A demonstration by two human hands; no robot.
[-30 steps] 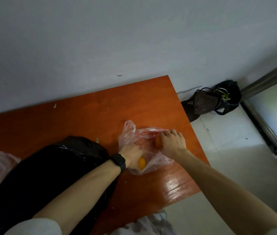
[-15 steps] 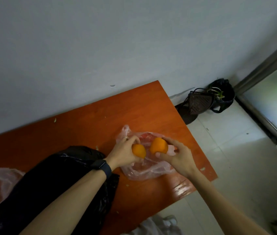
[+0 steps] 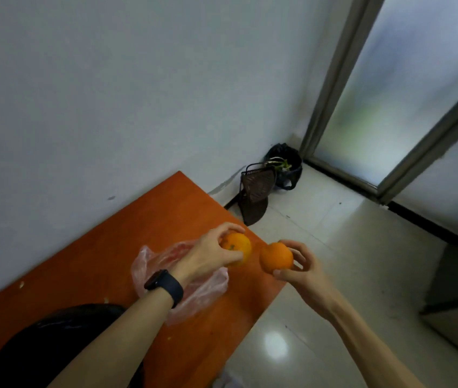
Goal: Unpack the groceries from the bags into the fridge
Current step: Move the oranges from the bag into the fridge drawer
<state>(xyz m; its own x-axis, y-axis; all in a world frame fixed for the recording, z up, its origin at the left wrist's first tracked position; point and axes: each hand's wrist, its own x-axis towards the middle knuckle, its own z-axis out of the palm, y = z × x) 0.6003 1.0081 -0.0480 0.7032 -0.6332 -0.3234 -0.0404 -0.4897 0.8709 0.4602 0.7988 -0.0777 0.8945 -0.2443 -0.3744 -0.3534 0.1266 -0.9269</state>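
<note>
The left grip (image 3: pixel 208 254) holds one orange (image 3: pixel 236 247) above the tabletop (image 3: pixel 96 261), near a clear bag (image 3: pixel 205 295). The right grip (image 3: pixel 302 271) holds a second orange (image 3: pixel 275 257) over the floor (image 3: pixel 362 275).

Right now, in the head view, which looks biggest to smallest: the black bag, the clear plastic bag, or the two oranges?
1. black bag, though partly out of frame
2. clear plastic bag
3. left orange and right orange: alike, tied

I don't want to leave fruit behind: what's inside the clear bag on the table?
The bag lies flat and see-through, showing only the orange-red of the table; no fruit is visible in it. The left arm covers its middle, so that part can't be checked.
</note>
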